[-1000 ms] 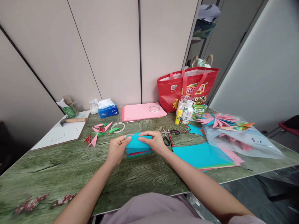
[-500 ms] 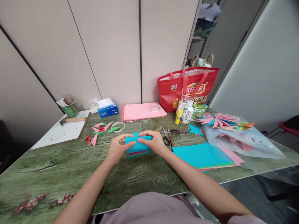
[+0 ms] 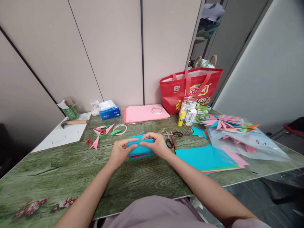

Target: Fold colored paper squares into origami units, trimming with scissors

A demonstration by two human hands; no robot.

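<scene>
A folded blue paper (image 3: 140, 150) is held between both hands near the middle of the table, with red and green paper edges showing beneath it. My left hand (image 3: 120, 152) pinches its left side, thumb on the near face and fingers at the upper edge. On the right side, my right hand (image 3: 156, 144) grips the same paper with thumb and fingers, the thumbs pointing toward each other. Scissors (image 3: 169, 139) and a red pencil (image 3: 173, 141) lie just right of my right hand. Pink, red and green folded paper pieces (image 3: 95, 143) lie to the left, beside a tape roll (image 3: 120, 129).
Blue sheets (image 3: 204, 158) lie at the right, by a plastic bag (image 3: 251, 145) and a paper star (image 3: 220, 122). Behind stand a red bag (image 3: 171, 95), white bottle (image 3: 190, 114), glue stick (image 3: 181, 119), pink sheets (image 3: 142, 114) and tissue box (image 3: 110, 112). A hammer (image 3: 74, 122) rests on a white board (image 3: 61, 135).
The upper edge of the blue paper has tipped slightly, and its left end sits a little further right under my left fingers. Both hands keep their hold.
</scene>
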